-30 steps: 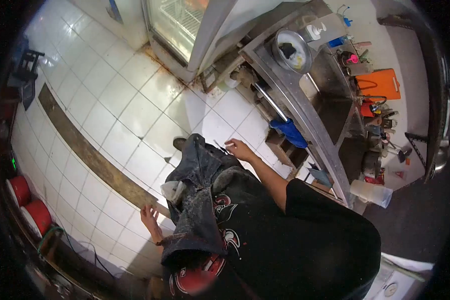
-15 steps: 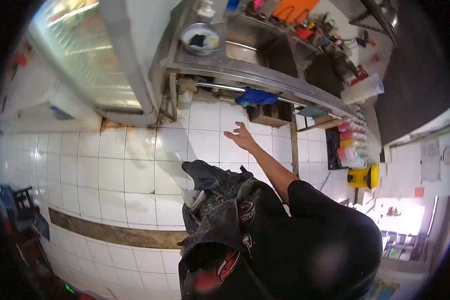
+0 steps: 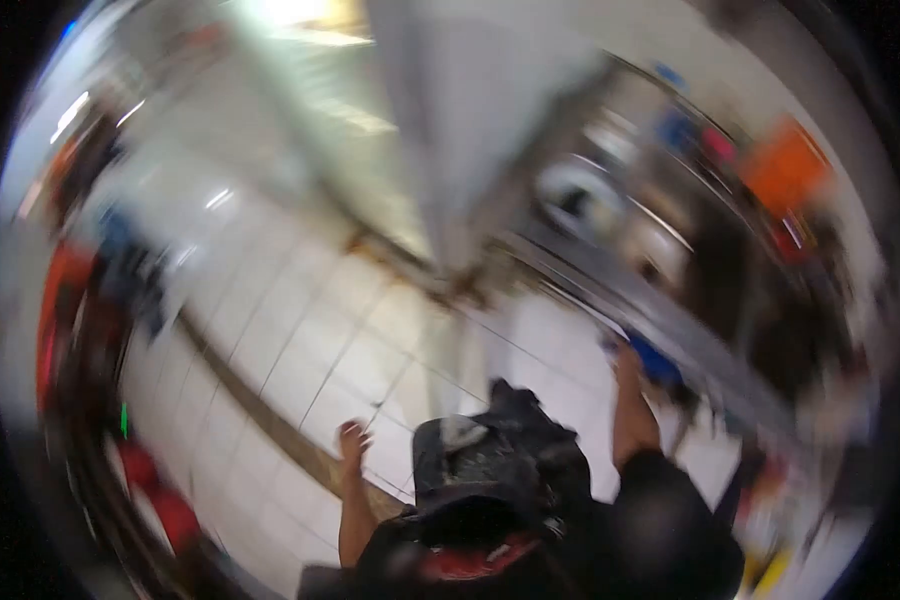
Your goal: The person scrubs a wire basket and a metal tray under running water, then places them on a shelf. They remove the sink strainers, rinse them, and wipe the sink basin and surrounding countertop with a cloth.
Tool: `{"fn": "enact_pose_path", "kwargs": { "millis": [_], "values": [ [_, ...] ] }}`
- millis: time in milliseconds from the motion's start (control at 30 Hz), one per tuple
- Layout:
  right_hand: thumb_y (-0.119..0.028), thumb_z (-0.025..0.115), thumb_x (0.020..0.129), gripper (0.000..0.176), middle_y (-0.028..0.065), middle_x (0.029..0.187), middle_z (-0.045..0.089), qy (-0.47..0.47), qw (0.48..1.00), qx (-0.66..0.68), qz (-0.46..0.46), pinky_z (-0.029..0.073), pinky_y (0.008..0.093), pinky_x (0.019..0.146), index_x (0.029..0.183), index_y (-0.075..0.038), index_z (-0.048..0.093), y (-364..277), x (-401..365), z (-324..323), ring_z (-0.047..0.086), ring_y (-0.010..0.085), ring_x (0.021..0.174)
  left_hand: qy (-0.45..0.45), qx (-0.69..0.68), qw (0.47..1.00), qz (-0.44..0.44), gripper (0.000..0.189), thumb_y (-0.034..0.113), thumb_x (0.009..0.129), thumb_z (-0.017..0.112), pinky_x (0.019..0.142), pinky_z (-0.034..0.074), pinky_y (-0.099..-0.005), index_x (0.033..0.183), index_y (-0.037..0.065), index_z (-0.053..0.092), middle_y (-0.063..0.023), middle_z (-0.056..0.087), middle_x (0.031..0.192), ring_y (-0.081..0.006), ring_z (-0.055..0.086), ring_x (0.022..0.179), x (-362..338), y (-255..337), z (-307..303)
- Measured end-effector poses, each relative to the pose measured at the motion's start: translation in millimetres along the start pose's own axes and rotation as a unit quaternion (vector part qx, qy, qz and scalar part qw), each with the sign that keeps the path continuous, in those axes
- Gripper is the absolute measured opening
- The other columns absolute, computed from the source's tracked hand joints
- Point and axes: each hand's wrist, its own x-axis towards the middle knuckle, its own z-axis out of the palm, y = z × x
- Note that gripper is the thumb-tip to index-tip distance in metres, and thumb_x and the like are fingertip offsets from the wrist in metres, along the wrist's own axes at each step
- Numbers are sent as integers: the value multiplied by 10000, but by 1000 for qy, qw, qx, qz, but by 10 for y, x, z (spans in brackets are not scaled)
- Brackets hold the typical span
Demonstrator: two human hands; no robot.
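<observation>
My left hand [image 3: 353, 440] hangs over the white tiled floor, its fingers loosely apart and nothing showing in them. On the other side, my right hand [image 3: 625, 358] overlaps the space in front of the metal sink counter, close to a blue cloth [image 3: 655, 362] beneath its edge. Motion smears the fingers of that hand. Between my arms, dark grey cloth [image 3: 540, 440] covers the front of my body, with a pale patch [image 3: 462, 432] on top.
The metal counter [image 3: 710, 345] runs along the right, carrying a round basin [image 3: 580, 200] and an orange item [image 3: 788, 170]. A lit glass-fronted fridge [image 3: 345, 130] stands ahead. Dark furniture and red items [image 3: 160, 495] line the left. A brown strip [image 3: 255, 405] crosses the floor tiles [image 3: 320, 345].
My view has turned left, so the counter and fridge have shifted right. My left hand has come into view. My right hand now appears farther right, nearer the counter, and blurred.
</observation>
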Motion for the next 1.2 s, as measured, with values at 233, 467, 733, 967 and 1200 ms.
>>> {"fn": "enact_pose_path", "kwargs": {
  "millis": [233,467,733,967,1200],
  "values": [
    [-229,620,906,534,269,1291,545,-155,668,-549,-478,443,470,1004,1348,36,477,727,1284,-408,562,366,1158,44,221,964,142,434,303,882,648,834,525,-419,1207,33,546,-197,647,1099,-329,651,974,-984,624,1269],
    [-332,555,950,435,179,1131,574,-417,838,-249,-248,487,478,850,1193,28,538,-431,-427,1397,575,348,983,84,156,959,222,503,376,853,675,863,511,-422,1182,19,544,-189,654,1076,-321,639,996,-908,1025,2039],
    [-342,544,960,478,204,1183,550,-583,724,-156,-334,491,465,874,1255,30,490,-1396,-2193,1933,563,350,1039,-154,42,915,370,672,605,903,536,985,426,-379,1295,59,554,-150,616,1218,-286,568,1148,-1220,1394,3299],
    [-351,534,969,520,226,1228,529,-648,648,-103,-387,494,455,895,1309,32,448,-1832,-3345,1981,553,351,1088,135,-161,924,320,585,506,979,480,538,428,-314,749,-3,655,-74,560,569,-119,508,528,-1679,2051,2510],
    [-360,524,978,564,248,1273,509,-672,610,-74,-413,497,444,916,1363,35,406,-1925,-4114,2055,543,352,1137,110,-291,884,350,453,415,994,493,683,479,-318,1106,0,636,-122,637,858,-144,593,761,-1492,1959,1860]
  ]
}}
